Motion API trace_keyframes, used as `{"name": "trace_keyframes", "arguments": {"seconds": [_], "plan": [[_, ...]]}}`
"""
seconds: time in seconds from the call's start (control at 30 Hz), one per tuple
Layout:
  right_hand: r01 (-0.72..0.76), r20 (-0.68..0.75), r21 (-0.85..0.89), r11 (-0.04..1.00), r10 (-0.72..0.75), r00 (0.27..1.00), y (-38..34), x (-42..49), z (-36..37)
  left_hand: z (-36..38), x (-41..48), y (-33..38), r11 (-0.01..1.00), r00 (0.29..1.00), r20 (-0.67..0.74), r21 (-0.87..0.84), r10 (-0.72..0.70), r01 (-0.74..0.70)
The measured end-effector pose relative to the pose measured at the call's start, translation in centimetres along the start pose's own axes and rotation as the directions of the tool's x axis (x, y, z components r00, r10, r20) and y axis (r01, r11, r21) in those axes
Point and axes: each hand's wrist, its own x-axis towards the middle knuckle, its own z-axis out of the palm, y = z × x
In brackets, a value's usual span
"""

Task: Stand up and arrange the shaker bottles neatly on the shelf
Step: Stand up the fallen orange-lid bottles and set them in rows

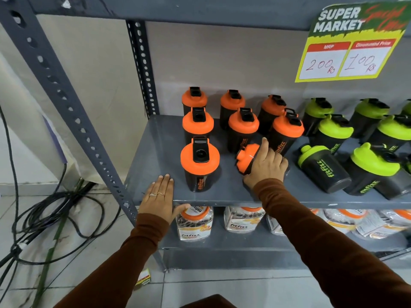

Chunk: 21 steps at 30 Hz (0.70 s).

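Several black shaker bottles with orange lids stand upright on the grey shelf [153,152]; the nearest upright one [199,163] is at the front. One orange-lidded bottle [246,158] lies on its side, lid pointing left, and my right hand [265,165] is wrapped over its body. My left hand [159,197] rests flat on the shelf's front left edge, fingers together, holding nothing. To the right stand several green-lidded shaker bottles [335,130], and one green-lidded bottle [323,167] lies tipped over.
A perforated grey upright [66,94] bounds the shelf on the left. A price sign [353,43] hangs at the upper right. Clear jars with orange lids [194,223] fill the shelf below. Black cables [44,210] lie on the tiled floor at the left.
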Motion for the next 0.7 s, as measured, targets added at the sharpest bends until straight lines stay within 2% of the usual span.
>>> {"name": "trace_keyframes", "arguments": {"seconds": [0.17, 0.27, 0.33, 0.43, 0.53, 0.7], "plan": [[0.006, -0.114, 0.198, 0.980, 0.017, 0.993, 0.4, -1.0, 0.6, 0.1, 0.0, 0.0, 1.000, 1.000, 0.001, -0.003, 0.000, 0.000], [-0.027, -0.176, 0.435, 0.900, 0.115, 0.978, 0.2, -1.4, 0.4, 0.0, -0.1, 0.1, 1.000, 1.000, -0.012, -0.010, 0.007, -0.007], [-0.081, -0.138, 0.603, 0.794, 0.204, 0.969, 0.1, -1.4, 0.3, -0.2, -0.2, 0.1, 1.000, 1.000, -0.006, -0.012, 0.011, -0.011], [-0.119, -0.067, 0.756, 0.644, 0.256, 0.964, 0.1, -1.4, 0.3, 0.0, -0.4, 0.0, 1.000, 1.000, 0.004, -0.019, 0.015, -0.015], [-0.270, 0.114, 0.836, 0.478, 0.331, 0.937, -0.2, -2.1, -0.2, 0.1, -0.4, -0.1, 1.000, 1.000, 0.003, -0.015, 0.014, -0.014], [-0.294, 0.138, 0.843, 0.451, 0.346, 0.928, -0.4, -2.9, 0.1, 0.3, -0.2, 0.0, 1.000, 0.999, -0.036, -0.022, -0.002, 0.001]]}}
